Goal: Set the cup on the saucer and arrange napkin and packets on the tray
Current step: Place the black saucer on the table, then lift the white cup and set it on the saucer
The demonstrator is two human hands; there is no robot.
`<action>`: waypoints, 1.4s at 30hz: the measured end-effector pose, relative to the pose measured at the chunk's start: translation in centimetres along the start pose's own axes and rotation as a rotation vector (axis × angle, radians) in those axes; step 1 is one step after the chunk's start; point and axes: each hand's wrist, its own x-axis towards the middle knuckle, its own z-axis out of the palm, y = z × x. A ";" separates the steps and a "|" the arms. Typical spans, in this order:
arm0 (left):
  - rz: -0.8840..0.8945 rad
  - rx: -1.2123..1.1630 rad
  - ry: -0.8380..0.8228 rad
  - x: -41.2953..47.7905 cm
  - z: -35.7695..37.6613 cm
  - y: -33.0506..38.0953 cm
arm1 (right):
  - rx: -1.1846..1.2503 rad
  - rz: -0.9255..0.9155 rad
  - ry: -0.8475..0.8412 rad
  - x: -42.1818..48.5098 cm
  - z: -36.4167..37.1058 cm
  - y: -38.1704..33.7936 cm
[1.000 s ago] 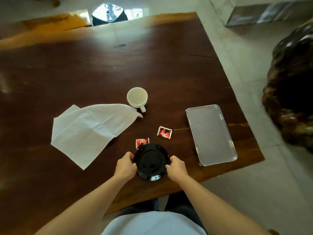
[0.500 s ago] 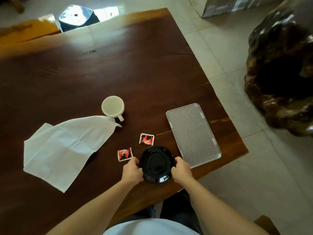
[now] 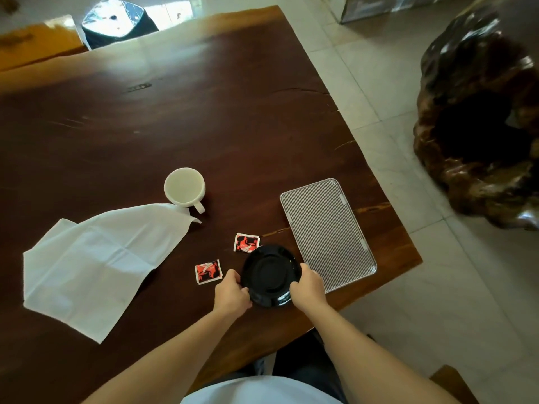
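- Glossy black round ceramic saucer [image 3: 269,274] at the near edge of the dark brown wooden surface [image 3: 175,112], just left of the tray, pinched between both hands; lifted or resting cannot be told.
- Left hand [image 3: 231,293] closed on the saucer's near-left rim, right hand [image 3: 308,287] closed on its right rim; each grip narrow, fingers curled over the edge.
- Likely stiff, moderately heavy for its size, slick from the glaze and breakable; rim hold on opposite sides looks the safest, kept level.
- Silver ribbed rectangular metal tray [image 3: 326,233] lying bare near the right edge of the surface; rigid, raised rim a possible catch for the saucer's foot.
- White ceramic cup [image 3: 184,186] upright, well apart to the far left, handle [image 3: 199,207] pointing near-right; hard and fragile, best taken by the handle or around the body.
- White cloth napkin [image 3: 99,263] spread loosely to the left, one corner just beside the cup; soft, limp, light, best pinched at a corner or fold.
- Two small red-and-black square packets [image 3: 246,242], [image 3: 208,271] flat on the surface just left of the saucer; thin, light, probably needing a fingertip pinch at an edge.
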 end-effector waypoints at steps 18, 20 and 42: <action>0.002 0.014 -0.023 1.5 -1.1 0.7 | -0.075 -0.014 0.059 0.3 0.2 -1.9; -0.001 0.043 -0.039 1.4 -1.5 1.0 | -0.093 -0.024 0.088 0.1 0.0 -2.1; 0.057 -0.190 0.395 10.0 -17.9 6.7 | -0.141 -0.503 -0.079 8.4 1.8 -23.9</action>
